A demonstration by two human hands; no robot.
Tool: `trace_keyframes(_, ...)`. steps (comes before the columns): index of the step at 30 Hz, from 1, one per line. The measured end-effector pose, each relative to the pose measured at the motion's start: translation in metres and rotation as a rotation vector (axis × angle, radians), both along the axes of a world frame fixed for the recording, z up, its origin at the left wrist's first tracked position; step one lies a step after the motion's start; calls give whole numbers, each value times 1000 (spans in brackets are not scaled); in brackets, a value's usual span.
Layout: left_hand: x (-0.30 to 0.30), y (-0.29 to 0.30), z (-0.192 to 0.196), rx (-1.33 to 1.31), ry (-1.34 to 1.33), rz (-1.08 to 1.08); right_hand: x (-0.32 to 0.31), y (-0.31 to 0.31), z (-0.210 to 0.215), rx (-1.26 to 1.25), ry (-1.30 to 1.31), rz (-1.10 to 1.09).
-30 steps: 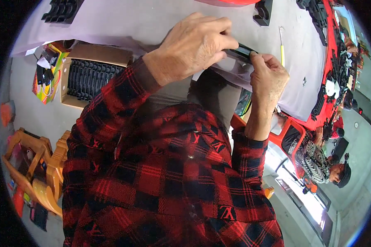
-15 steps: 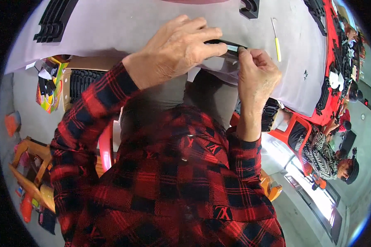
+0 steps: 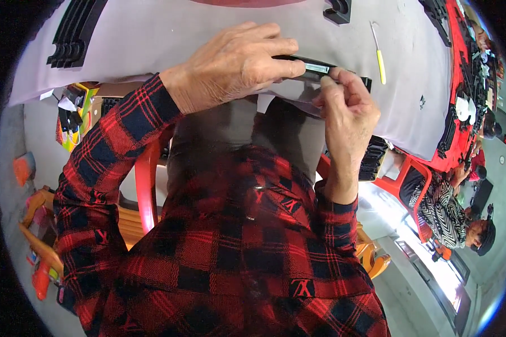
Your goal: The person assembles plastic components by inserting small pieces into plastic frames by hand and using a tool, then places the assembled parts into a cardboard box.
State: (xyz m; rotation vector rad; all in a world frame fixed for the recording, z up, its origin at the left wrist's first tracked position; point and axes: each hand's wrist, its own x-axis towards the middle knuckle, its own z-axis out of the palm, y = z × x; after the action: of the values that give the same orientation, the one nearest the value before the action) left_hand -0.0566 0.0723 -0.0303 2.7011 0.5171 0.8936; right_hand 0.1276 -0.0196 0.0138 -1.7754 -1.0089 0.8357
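Observation:
Both my hands are on a long black plastic strip (image 3: 309, 60) at the near edge of the pale-covered table. A light, shiny inset shows along the strip between my fingers. My left hand (image 3: 244, 59) lies over the strip's left part, its fingers closed round it. My right hand (image 3: 349, 101) pinches at the strip near its right part, thumb against bent fingers; whether a small piece is in that pinch I cannot make out. The strip's right end sticks out past my right fingers. To the right lies a hook tool with a yellow handle (image 3: 380, 66).
Black ribbed plastic parts (image 3: 77, 33) lie at the table's far left, and another black part (image 3: 338, 11) at the far middle. A small dark bit (image 3: 422, 101) rests on the right. Beside the table are a red chair (image 3: 406, 185) and a seated person (image 3: 452, 216).
The strip now shows more to the right of my right hand, and its shiny inset is more exposed. My right thumb has moved slightly down and left; my left hand keeps its hold.

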Motion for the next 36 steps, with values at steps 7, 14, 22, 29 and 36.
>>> trace_keyframes(7, 2, -1, 0, -11, -27, 10, 13, -14, -11, 146, -197, 172)
trace_keyframes(14, 3, -3, -2, -5, -42, 37, 7, -6, -8, 378, -977, 394)
trace_keyframes(22, 3, -5, 3, -25, -14, 39, 13, 3, -19, 388, -1013, 437)
trace_keyframes(29, 3, -3, 1, 23, -28, 53, 21, 10, -21, 472, -1092, 515)
trace_keyframes(36, -3, -3, -8, -102, -150, 20, 26, 14, -17, 482, -1091, 585)
